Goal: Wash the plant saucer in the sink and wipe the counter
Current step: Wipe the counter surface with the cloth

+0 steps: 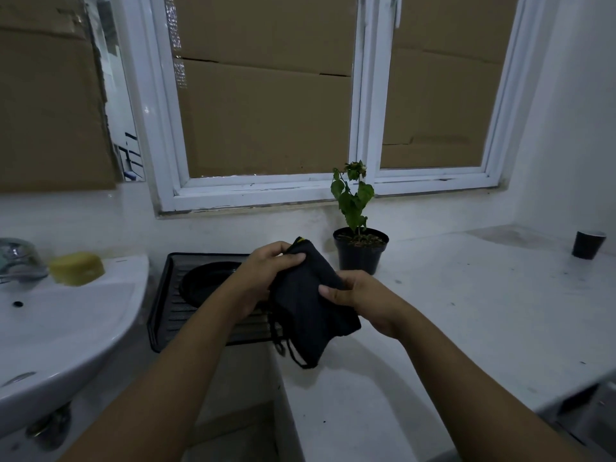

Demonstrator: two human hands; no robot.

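Both my hands hold a folded black cloth point(308, 311) above the counter's left end. My left hand point(266, 271) grips its upper part with fingers curled over the top. My right hand point(353, 298) pinches its right edge. A loose cord hangs from the cloth's bottom. Behind my left forearm, the round black plant saucer point(203, 283) lies in a black ribbed tray point(166, 315), partly hidden. The white sink point(66, 321) is at the left. The white counter point(466, 311) stretches to the right.
A potted green plant point(360, 248) stands on the counter behind the cloth. A yellow sponge point(77, 268) lies on the sink rim next to a chrome tap point(18, 258). A dark cup point(588, 245) sits at the far right. Cardboard covers the window.
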